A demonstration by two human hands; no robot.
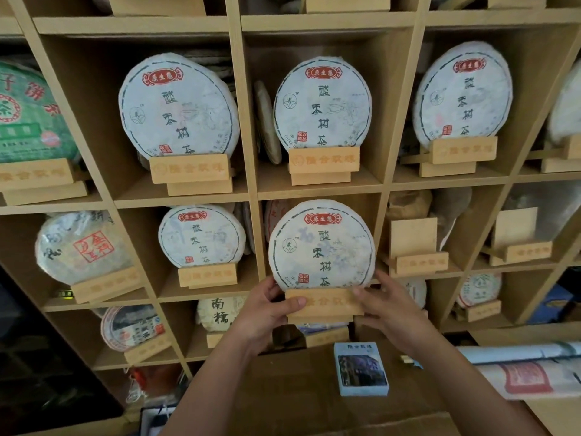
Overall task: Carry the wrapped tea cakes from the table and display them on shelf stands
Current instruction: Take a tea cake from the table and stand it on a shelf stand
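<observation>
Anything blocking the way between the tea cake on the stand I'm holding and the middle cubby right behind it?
Nothing visible blocks it. Both hands, left hand and right hand, grip the wooden stand carrying the tea cake before the cubby; other wrapped cakes lean at its left rear.

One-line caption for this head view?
Both hands hold a wooden stand bearing a wrapped tea cake before the shelf.

— Round tea cake (321,245) on the wooden stand (323,305)?
— White paper, red badge on top, black letters, small red stamp low down.
— Far left edge of the shelf (248,121)?
— Green wrapper (26,111), red letters.
— Little box (361,369) below?
— Pale blue, dark picture.
</observation>
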